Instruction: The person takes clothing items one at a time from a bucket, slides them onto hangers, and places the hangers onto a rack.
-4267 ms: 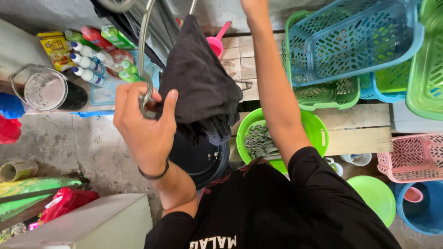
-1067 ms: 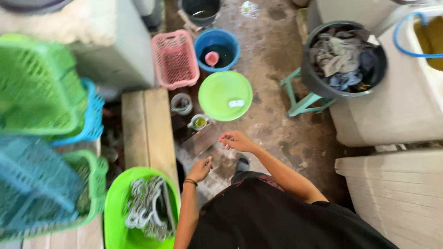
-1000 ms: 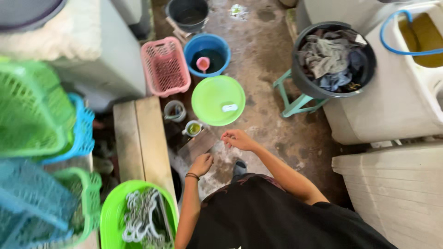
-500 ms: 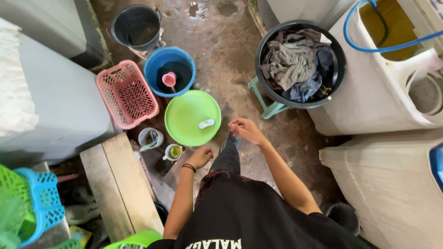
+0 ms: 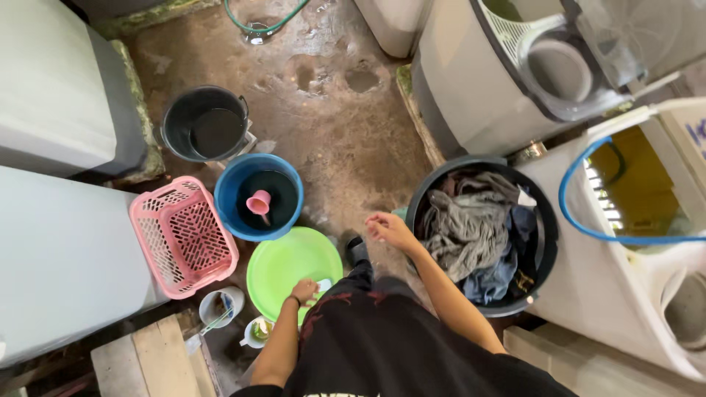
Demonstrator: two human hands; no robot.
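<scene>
Standing over wet floor, both hands empty, laundry tub just right of my right hand.

Nearest, low centre of frame: left hand (image 5: 304, 291) hangs loosely curled, holding nothing, over the near rim of the green basin (image 5: 283, 259), next to a small white thing in it. Right hand (image 5: 389, 230) is further up, frame centre, fingers loosely bent w/ tips pinched together, nothing in them, just beside the left rim of the black tub (image 5: 542, 257). Heap of grey and blue clothes (image 5: 474, 239) inside lies to the right of that hand, long axis running top to bottom of frame; right hand is clearly nearer, left is well apart. Beyond: pink basket (image 5: 184, 237) at left, blue bucket (image 5: 234, 220) w/ pink scoop (image 5: 258, 204), black bucket (image 5: 204, 129) upper left.
</scene>
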